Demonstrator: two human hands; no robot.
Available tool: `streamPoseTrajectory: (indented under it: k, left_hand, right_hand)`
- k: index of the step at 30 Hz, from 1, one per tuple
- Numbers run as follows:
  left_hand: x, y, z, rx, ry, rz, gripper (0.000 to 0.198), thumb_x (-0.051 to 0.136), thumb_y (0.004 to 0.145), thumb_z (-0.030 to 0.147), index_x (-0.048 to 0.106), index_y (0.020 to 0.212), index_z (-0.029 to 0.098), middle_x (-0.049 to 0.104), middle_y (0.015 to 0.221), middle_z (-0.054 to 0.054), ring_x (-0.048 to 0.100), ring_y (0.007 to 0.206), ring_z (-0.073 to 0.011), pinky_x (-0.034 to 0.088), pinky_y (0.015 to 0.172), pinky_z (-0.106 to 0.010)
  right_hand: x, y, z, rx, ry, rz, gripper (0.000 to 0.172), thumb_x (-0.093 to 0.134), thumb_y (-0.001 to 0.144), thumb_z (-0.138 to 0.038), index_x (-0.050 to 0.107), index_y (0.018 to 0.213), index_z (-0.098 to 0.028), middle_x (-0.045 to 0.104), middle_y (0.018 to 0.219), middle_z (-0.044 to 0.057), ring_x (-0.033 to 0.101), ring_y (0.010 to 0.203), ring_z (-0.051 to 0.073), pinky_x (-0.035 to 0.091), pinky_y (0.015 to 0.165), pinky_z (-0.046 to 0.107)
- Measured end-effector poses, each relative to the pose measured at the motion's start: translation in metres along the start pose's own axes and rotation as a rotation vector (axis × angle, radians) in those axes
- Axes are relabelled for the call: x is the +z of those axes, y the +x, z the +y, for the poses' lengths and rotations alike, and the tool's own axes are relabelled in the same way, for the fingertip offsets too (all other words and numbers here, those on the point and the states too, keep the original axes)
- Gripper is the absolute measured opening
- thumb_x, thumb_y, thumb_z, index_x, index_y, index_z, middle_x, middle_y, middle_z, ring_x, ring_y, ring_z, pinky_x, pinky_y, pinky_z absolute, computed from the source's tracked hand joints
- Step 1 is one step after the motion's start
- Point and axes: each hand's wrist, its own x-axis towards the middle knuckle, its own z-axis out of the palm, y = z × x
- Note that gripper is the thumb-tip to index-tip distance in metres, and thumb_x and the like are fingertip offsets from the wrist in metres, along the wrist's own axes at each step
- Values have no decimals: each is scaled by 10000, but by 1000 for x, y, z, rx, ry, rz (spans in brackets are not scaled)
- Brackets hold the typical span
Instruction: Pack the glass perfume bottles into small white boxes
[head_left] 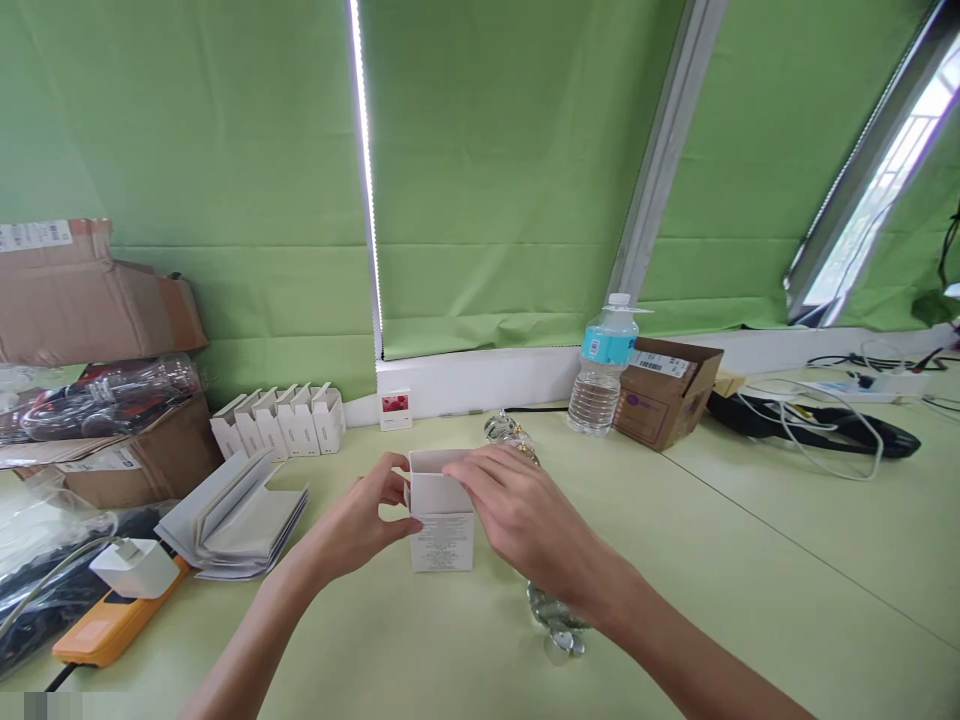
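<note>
A small white cardboard box (442, 542) with fine grey print on its front stands on the table before me, its top open. My left hand (366, 512) grips the left side of the box, thumb at the front edge and fingers curled behind. My right hand (517, 515) is at the top right of the box, fingers closed on its upper rim or flap; the fingertips are partly hidden. Beneath my right wrist lies a clear glass item (553, 608), mostly covered by the forearm. More shiny glass pieces with gold parts (510, 432) show just behind my right hand.
Several open white boxes (281, 422) line up at the back left, beside a small card (395, 408). Flattened white cartons (244, 520) and an orange power strip (120, 615) lie left. A water bottle (602, 365), brown carton (664, 395) and black object with cables (817, 425) stand right.
</note>
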Motion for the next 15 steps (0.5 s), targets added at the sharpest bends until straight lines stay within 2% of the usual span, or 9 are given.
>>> streamPoseTrajectory:
  k: [4, 8, 10, 15]
  left_hand:
    - [1, 0, -1, -11, -1, 8, 427, 687, 789, 316, 438, 1136, 297, 681, 1024, -11, 632, 1017, -221, 475, 896, -375]
    - [1, 0, -3, -11, 28, 14, 428, 686, 783, 323, 447, 1136, 294, 670, 1015, -9, 634, 998, -217, 471, 895, -364]
    - [1, 0, -3, -13, 44, 16, 432, 682, 781, 321, 450, 1144, 290, 667, 1015, -14, 631, 1000, -223, 473, 885, -363]
    - [1, 0, 1, -18, 74, 12, 436, 666, 783, 301, 449, 1162, 297, 664, 1018, -13, 628, 1012, -234, 475, 886, -374]
  right_hand:
    - [7, -1, -3, 15, -29, -95, 353, 411, 820, 45, 568, 1059, -163, 656, 971, 72, 567, 960, 222, 455, 855, 365]
    - [21, -5, -7, -16, -59, -230, 223, 456, 820, 4, 582, 901, -162, 644, 811, 45, 593, 831, 195, 396, 986, 386]
    - [27, -6, -9, -33, -70, -253, 219, 460, 809, 8, 578, 886, -158, 646, 817, 49, 604, 833, 190, 360, 1034, 387]
    - [27, -8, -10, -3, -44, -253, 170, 464, 858, -40, 582, 873, -160, 654, 820, 54, 615, 855, 199, 372, 1031, 396]
